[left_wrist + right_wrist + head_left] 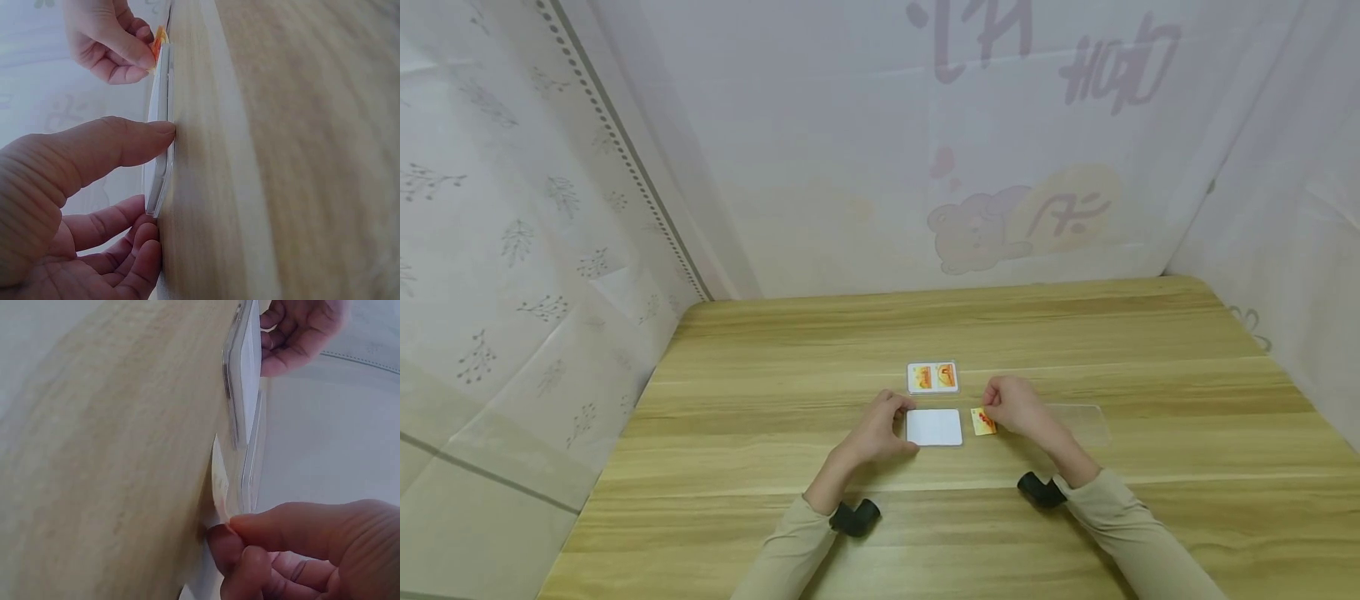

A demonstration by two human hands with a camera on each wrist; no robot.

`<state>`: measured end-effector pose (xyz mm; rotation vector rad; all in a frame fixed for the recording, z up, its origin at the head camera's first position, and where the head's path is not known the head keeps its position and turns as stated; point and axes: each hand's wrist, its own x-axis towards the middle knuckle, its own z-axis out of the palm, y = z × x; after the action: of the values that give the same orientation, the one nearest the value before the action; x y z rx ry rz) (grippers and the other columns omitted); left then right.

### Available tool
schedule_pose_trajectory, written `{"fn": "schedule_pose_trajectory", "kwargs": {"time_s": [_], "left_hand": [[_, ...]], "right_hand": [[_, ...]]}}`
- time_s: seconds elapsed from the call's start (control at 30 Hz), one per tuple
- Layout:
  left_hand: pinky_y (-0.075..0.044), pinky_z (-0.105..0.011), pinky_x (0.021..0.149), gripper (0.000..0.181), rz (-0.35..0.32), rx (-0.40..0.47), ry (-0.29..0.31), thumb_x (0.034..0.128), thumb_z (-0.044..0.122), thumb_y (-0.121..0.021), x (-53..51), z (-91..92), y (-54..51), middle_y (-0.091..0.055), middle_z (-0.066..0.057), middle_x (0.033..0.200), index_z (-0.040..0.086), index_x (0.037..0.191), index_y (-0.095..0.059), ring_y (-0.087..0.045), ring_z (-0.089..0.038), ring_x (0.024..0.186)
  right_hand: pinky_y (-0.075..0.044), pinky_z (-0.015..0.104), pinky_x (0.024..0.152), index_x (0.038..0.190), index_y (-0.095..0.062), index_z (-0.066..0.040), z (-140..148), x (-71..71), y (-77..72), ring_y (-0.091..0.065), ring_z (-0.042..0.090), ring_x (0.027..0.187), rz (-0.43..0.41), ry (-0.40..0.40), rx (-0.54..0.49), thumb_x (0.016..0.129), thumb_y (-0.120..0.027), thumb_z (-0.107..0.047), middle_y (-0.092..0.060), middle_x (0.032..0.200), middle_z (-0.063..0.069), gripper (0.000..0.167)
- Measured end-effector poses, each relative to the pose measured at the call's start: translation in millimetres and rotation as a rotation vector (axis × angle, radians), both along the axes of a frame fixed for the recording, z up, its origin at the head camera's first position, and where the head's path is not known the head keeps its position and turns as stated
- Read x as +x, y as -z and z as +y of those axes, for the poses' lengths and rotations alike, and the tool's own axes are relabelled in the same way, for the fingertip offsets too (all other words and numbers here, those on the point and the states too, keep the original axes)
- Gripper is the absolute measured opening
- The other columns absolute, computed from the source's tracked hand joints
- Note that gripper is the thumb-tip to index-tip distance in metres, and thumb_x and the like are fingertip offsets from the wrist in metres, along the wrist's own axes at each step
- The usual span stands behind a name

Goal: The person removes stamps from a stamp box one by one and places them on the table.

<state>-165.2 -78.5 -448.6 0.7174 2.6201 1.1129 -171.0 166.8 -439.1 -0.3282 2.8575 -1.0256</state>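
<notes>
Thumb and fingers of my left hand point(876, 429) hold the left end of a white card point(934, 427) by its near and far edges. That card lies in a flat clear case point(164, 162) on the table, as the left wrist view shows from the side. To its right, my right hand point(1018, 410) pinches the corner of a small yellow and orange stamp point(981, 422) between thumb and forefinger. In the right wrist view the stamp point(219, 478) is tilted and a little bent, its far end close to the wood.
Just behind the white card lies a second clear case point(932, 391) bearing two orange and yellow stamps. A thin transparent sheet point(1086, 423) is flat on the wooden table point(775, 358) beyond my right wrist. Printed curtains point(820, 150) surround the table.
</notes>
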Motion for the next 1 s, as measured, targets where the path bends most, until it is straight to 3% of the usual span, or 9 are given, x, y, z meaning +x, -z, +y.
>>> {"fn": "schedule_pose_trajectory", "kwargs": {"time_s": [0.63,1.0], "left_hand": [[-0.043,-0.033,0.083,0.049,-0.004,0.021,0.001,0.0648,0.002,-0.081,-0.2,-0.6,0.5,-0.049,-0.01,0.1,-0.006,0.107,-0.058,-0.048,-0.023,0.093],[-0.044,-0.033,0.085,0.053,0.004,0.008,0.005,0.065,0.004,-0.082,-1.1,-1.0,1.8,-0.05,-0.01,0.103,-0.007,0.11,-0.057,-0.049,-0.023,0.094]], "right_hand": [[-0.041,0.026,0.054,0.066,-0.056,-0.005,-8.3,0.4,-1.5,-0.048,0.015,0.059,0.017,0.057,0.121,0.073,-0.065,0.004,-0.052,0.062,0.002,0.015],[-0.041,0.028,0.053,0.073,-0.057,-0.003,-6.4,0.1,-2.3,-0.048,0.016,0.06,0.003,0.08,0.106,0.075,-0.068,-0.001,-0.053,0.064,0.003,0.012]]}}
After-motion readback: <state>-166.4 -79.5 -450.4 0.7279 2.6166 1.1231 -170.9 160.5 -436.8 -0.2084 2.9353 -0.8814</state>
